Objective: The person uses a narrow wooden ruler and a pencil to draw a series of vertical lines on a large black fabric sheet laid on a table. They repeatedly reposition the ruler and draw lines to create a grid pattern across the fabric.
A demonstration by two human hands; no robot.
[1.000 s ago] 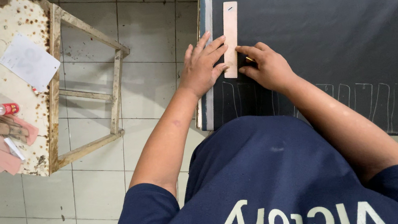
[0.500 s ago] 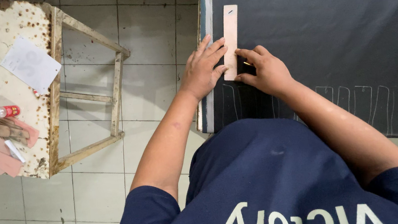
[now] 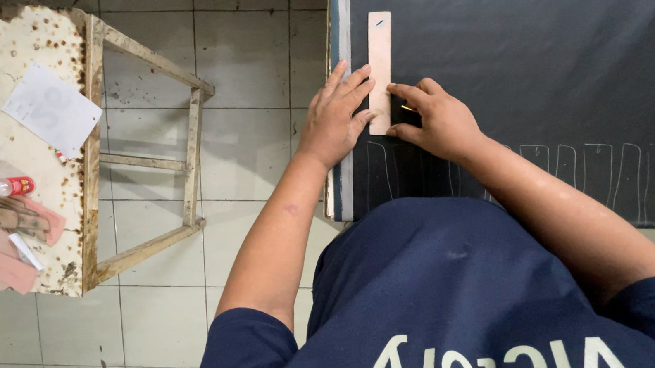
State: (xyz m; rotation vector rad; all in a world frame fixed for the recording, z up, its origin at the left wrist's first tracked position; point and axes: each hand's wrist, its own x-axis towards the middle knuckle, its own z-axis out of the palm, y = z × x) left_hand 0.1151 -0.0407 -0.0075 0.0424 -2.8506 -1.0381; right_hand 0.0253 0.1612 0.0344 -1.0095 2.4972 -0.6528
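A: While the left hand (image 3: pixel 332 121) pins the strip (image 3: pixel 379 72) flat on the dark sheet (image 3: pixel 535 42), fingers spread, same as half a second ago, the right hand (image 3: pixel 436 119) has slid slightly down its right edge.

B: Right fingers?

A: Pinched narrow on something small; can't tell what.

B: Surroundings?

A: Row of traced outlines (image 3: pixel 618 173), about eight visible, the arm covers some. Wooden table (image 3: pixel 91 155) to the left: one paper (image 3: pixel 52 109), one small bottle (image 3: pixel 5 188). One strip, two hands.

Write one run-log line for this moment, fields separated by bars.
left hand: pressing tan template strip | right hand: at strip's lower end | surface: dark sheet with traced outlines
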